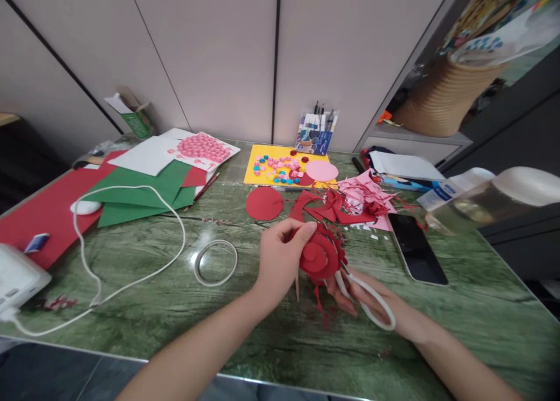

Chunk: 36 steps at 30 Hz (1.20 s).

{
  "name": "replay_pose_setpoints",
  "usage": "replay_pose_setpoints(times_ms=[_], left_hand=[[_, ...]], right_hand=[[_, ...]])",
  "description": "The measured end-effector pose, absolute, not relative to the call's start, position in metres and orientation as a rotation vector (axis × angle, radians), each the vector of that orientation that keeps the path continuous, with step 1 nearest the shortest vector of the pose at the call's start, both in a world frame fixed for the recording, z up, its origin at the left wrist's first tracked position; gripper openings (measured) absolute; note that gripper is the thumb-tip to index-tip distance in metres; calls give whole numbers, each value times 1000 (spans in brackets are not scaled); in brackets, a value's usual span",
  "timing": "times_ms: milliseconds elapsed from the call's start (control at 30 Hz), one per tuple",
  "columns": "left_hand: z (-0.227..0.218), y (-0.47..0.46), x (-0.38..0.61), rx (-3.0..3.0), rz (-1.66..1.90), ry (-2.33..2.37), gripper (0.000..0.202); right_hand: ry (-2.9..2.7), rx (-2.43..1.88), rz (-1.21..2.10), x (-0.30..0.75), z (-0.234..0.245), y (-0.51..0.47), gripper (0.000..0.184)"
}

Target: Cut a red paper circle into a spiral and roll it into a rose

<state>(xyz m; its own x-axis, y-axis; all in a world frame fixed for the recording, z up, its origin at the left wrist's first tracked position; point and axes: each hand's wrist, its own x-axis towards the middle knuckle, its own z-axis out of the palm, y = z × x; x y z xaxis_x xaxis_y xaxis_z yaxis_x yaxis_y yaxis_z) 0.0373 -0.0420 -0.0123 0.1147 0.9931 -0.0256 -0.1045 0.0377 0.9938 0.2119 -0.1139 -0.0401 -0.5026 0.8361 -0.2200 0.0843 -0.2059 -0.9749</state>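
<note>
Between finger and thumb, my left hand point(280, 261) pinches a red paper spiral point(318, 255), its outer edge scalloped. My right hand point(371, 299) has its fingers in the white handles of a pair of scissors point(380, 313); the blades are mostly hidden by the paper at its lower right edge. A thin red paper strip point(320, 308) dangles below the spiral. Just beyond my hands lie a flat red paper circle point(265, 203) and a heap of red paper scraps point(335, 206).
At the back are a yellow sheet point(250, 171) with coloured pompoms, a pink circle point(322, 171) and a pen pack point(315, 132). Left lie a tape roll point(196, 267), a white cable point(182, 238) and green paper point(135, 182). A phone point(417, 249) and a clear container point(472, 211) stand right.
</note>
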Motion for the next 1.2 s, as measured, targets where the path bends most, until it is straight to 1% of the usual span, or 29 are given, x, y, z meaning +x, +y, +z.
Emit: replay_pose_setpoints(times_ms=[300, 867, 1200], left_hand=[[-11, -43, 37, 1154, 1152, 1069, 26], [-7, -37, 32, 1225, 1106, 1073, 25], [5, -24, 15, 1484, 924, 1058, 27]], right_hand=[[-1493, -1168, 1693, 208, -35, -113, 33], [-1433, -1162, 1716, 206, -30, -114, 34], [-1515, -1216, 1693, 211, -27, -111, 32]])
